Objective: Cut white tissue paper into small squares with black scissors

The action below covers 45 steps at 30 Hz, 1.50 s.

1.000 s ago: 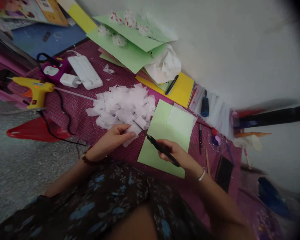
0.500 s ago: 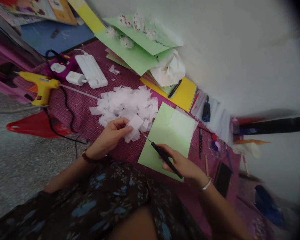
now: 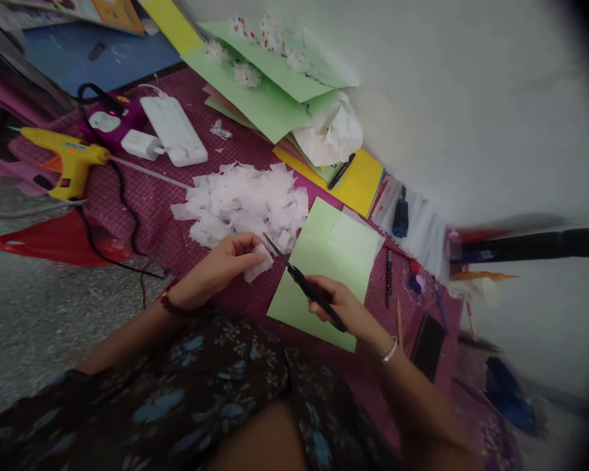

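Observation:
Between the thumb and fingers of my left hand (image 3: 228, 265) is pinched a small piece of white paper (image 3: 259, 265). My right hand (image 3: 341, 306) grips black-handled scissors (image 3: 307, 284) whose blades point up and left, their tips just past the paper's upper right side. Behind my left hand spreads a heap of cut white paper pieces (image 3: 245, 199). Below the scissors lies a light green sheet (image 3: 304, 304), with a white sheet (image 3: 356, 242) over its upper right part.
At the left lie a yellow glue gun (image 3: 73, 157) with its black cord, a white power bank (image 3: 174, 131) and a purple socket block (image 3: 105, 121). Green papers (image 3: 255, 108) with white-and-red paper balls stand behind. On the right are pens, a blue cutter (image 3: 400, 216) and a dark phone (image 3: 428, 347).
The scissors' blades have come away from between the paper and now point further up, with the tips beyond it. The paper in my left hand has turned downward. The view shifted slightly.

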{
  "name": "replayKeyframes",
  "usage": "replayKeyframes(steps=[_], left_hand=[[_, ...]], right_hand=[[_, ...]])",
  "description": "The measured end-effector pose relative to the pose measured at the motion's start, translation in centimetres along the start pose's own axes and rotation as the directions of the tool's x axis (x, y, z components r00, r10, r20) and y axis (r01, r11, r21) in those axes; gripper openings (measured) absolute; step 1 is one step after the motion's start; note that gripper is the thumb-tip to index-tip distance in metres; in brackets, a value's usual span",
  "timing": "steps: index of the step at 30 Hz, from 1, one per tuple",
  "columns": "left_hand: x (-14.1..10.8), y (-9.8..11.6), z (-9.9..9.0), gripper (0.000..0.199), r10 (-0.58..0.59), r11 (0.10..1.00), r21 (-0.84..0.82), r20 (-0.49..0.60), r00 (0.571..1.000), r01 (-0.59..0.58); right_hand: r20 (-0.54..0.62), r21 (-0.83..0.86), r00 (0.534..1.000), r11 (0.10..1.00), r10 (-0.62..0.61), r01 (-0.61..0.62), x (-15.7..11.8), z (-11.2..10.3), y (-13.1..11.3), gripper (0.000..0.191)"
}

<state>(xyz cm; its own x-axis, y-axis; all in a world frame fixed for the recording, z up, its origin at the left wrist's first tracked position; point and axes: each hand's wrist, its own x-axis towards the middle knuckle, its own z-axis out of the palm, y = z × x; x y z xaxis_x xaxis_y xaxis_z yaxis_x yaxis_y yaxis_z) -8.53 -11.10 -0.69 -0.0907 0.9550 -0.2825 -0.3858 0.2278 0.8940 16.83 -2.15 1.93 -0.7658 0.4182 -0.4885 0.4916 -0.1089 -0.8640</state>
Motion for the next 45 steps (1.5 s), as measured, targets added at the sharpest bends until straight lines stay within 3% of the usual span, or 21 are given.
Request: replayKeyframes(steps=[4, 7, 10, 12, 17, 20, 24, 33, 40, 45], left_hand=[[-0.5, 0.4, -0.4, 0.018, -0.075, 0.996, 0.046, 0.035, 0.997, 0.073], [-0.6, 0.5, -0.6, 0.017, -0.051, 0.999, -0.009, -0.072, 0.996, 0.05], [-0.3, 0.7, -0.5, 0.016, 0.024, 0.992, -0.119, -0.208, 0.978, -0.05], [0.0, 0.8, -0.5, 0.018, 0.032, 0.99, -0.124, -0.244, 0.969, -0.063], [0.4, 0.9, -0.9, 0.038, -0.04, 0.993, -0.118, -0.133, 0.99, 0.025], [0.0, 1.2, -1.0, 0.029, -0.041, 0.995, -0.093, -0.026, 0.999, 0.038], [-0.6, 1.8, -0.8, 0.063, 0.0, 0.997, 0.073, 0.09, 0.996, -0.006], [-0.3, 1.2, -0.9, 0.084, -0.025, 0.975, 0.221, 0.157, 0.987, -0.01], [-0.3, 1.2, -0.9, 0.088, -0.02, 0.964, 0.263, 0.174, 0.985, -0.027], [-0.1, 1.2, -0.7, 0.079, -0.012, 0.98, 0.196, 0.21, 0.978, -0.03]], right_hand=[[0.015, -0.057, 0.997, 0.996, -0.074, 0.075, -0.3, -0.3, -0.1, 0.072], [0.067, -0.153, 0.991, 0.98, -0.117, 0.126, -0.7, -0.7, -0.4, 0.077], [0.087, -0.25, 0.992, 0.962, -0.09, 0.109, -0.9, -0.7, -0.6, 0.078], [0.106, -0.279, 0.991, 0.955, -0.077, 0.104, -0.9, -0.6, -0.7, 0.077], [0.16, -0.256, 0.985, 0.961, -0.063, 0.103, -0.7, -0.5, -0.7, 0.075], [0.176, -0.253, 0.983, 0.962, -0.056, 0.1, -0.5, -0.6, -0.9, 0.074], [0.175, -0.266, 0.983, 0.959, -0.05, 0.096, -0.2, -0.5, -1.2, 0.074], [0.171, -0.292, 0.982, 0.949, -0.073, 0.122, 0.6, -0.8, -0.7, 0.069], [0.098, -0.203, 0.995, 0.979, 0.009, 0.011, 0.6, -0.7, 0.1, 0.058], [0.167, -0.333, 0.982, 0.933, -0.086, 0.139, -0.1, -1.1, -0.6, 0.075]])
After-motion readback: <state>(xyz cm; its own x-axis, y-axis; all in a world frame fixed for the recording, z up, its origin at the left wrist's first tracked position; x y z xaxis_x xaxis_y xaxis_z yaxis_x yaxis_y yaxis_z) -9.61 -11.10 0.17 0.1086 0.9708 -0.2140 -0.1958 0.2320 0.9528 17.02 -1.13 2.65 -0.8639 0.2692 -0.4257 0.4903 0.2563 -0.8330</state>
